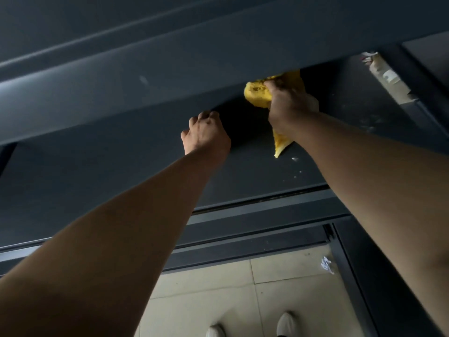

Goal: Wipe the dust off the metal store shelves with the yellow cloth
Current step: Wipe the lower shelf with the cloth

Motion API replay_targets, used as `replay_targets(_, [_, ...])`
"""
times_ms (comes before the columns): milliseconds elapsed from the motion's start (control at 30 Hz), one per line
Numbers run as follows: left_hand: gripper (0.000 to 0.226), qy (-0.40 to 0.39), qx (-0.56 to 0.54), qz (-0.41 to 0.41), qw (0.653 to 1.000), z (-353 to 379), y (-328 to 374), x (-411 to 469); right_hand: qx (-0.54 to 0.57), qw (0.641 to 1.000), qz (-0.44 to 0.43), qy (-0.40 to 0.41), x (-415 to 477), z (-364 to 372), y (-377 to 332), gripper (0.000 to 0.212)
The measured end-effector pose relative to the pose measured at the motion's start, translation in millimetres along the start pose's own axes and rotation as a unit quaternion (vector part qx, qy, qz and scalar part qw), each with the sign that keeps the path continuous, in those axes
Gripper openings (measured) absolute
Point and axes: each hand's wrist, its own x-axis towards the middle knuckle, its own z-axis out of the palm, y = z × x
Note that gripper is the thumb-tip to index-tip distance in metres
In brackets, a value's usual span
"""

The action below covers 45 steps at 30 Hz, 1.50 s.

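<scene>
My right hand (289, 105) grips a bunched yellow cloth (257, 93) far back on a dark grey metal shelf (145, 166), just under the front lip of the shelf above (170, 76). A tail of the cloth hangs out below the wrist and lies on the shelf surface. My left hand (206, 132) is curled into a fist with its knuckles on the same shelf, to the left of the cloth, holding nothing that I can see. White specks of dust lie on the shelf to the right of the cloth's tail.
A strip of worn paper tape (386, 76) runs along the shelf's right edge. The lower shelf's front rail (243, 229) crosses below my arms. Beige floor tiles (218, 300), a crumpled white scrap (326, 265) and two white shoes show at the bottom.
</scene>
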Motion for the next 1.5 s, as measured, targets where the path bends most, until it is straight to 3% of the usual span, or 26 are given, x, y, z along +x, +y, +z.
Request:
replay_targets(167, [0.046, 0.014, 0.014, -0.022, 1.000, 4.3, 5.9, 1.0, 0.015, 0.999, 0.026, 0.042, 0.9, -7.9, 53.0, 0.053])
replay_targets(400, [0.060, -0.013, -0.047, -0.015, 0.999, -7.3, -6.8, 2.7, 0.039, 0.997, 0.039, 0.056, -24.2, -14.4, 65.6, 0.057])
replay_targets(500, [0.053, 0.002, -0.095, -0.013, 0.995, -13.6, -21.2, -6.1, 0.042, 0.997, 0.054, 0.047, -41.6, -12.5, 60.3, 0.059])
replay_targets(667, [0.044, 0.046, -0.118, -0.060, 0.990, -27.8, -58.0, -24.5, 0.030, 0.996, 0.059, 0.059, -75.6, -2.2, 34.3, 0.060])
replay_targets(967, [0.050, -0.022, -0.075, -0.047, 0.996, -49.0, -112.4, -60.3, 0.005, 0.999, 0.017, 0.045, -115.7, 24.3, -52.2, 0.060])
replay_targets(1267, [0.052, -0.041, -0.068, -0.019, 0.997, -54.4, -136.8, -84.5, 0.017, 0.999, -0.026, -0.031, -146.4, 45.7, -135.9, 0.062])
replay_targets(1500, [0.053, -0.051, -0.084, 0.012, 0.995, -53.9, -117.4, -92.4, 0.022, 0.999, -0.035, -0.026, -179.6, 40.3, -125.9, 0.071])
